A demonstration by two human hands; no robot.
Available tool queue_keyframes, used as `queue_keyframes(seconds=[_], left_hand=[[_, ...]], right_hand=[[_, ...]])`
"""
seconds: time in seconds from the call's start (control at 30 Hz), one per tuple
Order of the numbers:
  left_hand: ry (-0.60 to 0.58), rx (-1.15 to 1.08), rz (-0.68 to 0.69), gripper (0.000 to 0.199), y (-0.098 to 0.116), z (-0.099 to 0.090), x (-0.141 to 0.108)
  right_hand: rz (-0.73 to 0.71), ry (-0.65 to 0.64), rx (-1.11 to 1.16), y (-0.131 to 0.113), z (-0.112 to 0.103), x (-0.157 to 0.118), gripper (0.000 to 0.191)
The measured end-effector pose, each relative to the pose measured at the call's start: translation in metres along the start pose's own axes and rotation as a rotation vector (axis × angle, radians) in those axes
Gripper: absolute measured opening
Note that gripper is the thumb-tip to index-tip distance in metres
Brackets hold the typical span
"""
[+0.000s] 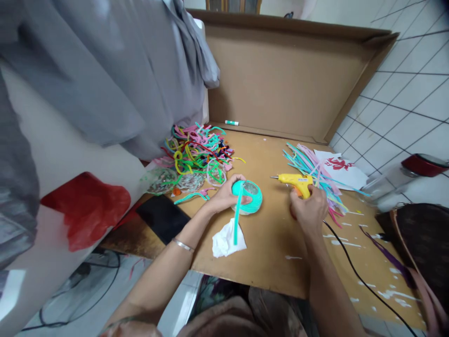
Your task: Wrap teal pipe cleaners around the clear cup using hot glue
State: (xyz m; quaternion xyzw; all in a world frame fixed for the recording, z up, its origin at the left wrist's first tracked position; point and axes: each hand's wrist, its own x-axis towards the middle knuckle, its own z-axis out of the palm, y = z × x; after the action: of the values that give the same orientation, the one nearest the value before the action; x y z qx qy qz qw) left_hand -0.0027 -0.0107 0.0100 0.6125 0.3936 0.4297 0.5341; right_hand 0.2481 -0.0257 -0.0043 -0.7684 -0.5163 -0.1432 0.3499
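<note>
My left hand (228, 194) is closed on a round, bowl-like piece (255, 200) wrapped in turquoise pipe cleaner, with a glassy opening at its top. A loose turquoise strip (237, 220) hangs from it toward me, over a crumpled white tissue (224, 241) on the table. To the right, my right hand (308, 206) grips a yellow glue gun (296, 179) by its handle. The gun's metal nozzle points left, toward the wrapped piece but apart from it. A black cord runs from beside my right hand to the lower right.
Tangled colourful pipe cleaners (199, 152) lie at the back left, a black phone-like slab (163, 217) nearer. Straight pipe cleaners (301, 157) and a printed paper (351, 173) sit right, beside a clear bottle (389, 180) and brown bag (421, 243). A cardboard panel (284, 75) stands behind.
</note>
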Motion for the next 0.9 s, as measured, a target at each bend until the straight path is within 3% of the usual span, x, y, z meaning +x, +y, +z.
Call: queue_keyframes(seconds=[0.1,0.3,0.53,0.63,0.73,0.8,0.9], left_hand=[[-0.006,0.08,0.019,0.062,-0.005,-0.001,0.001],[-0.005,0.267,0.067,0.061,-0.006,0.005,-0.004],[-0.029,0.386,0.153,0.061,-0.002,0.011,-0.008],[-0.02,0.4,0.188,0.061,-0.003,0.012,-0.007],[-0.021,0.402,0.211,0.06,-0.003,0.012,-0.006],[-0.022,0.409,0.225,0.06,-0.002,0.012,-0.006],[-0.03,0.432,0.263,0.057,-0.001,0.014,-0.007]], right_hand=[[-0.013,-0.05,-0.011,-0.001,0.002,-0.002,0.044],[-0.007,-0.299,-0.129,0.004,0.01,-0.006,0.042],[-0.083,-0.291,-0.243,0.006,0.017,-0.011,0.04],[-0.235,-0.158,-0.087,-0.002,0.006,-0.011,0.037],[-0.515,-0.047,0.314,-0.018,-0.011,-0.016,0.025],[-0.682,-0.057,0.491,-0.03,-0.019,-0.023,0.02],[-0.824,-0.07,0.533,-0.042,-0.022,-0.035,0.021]])
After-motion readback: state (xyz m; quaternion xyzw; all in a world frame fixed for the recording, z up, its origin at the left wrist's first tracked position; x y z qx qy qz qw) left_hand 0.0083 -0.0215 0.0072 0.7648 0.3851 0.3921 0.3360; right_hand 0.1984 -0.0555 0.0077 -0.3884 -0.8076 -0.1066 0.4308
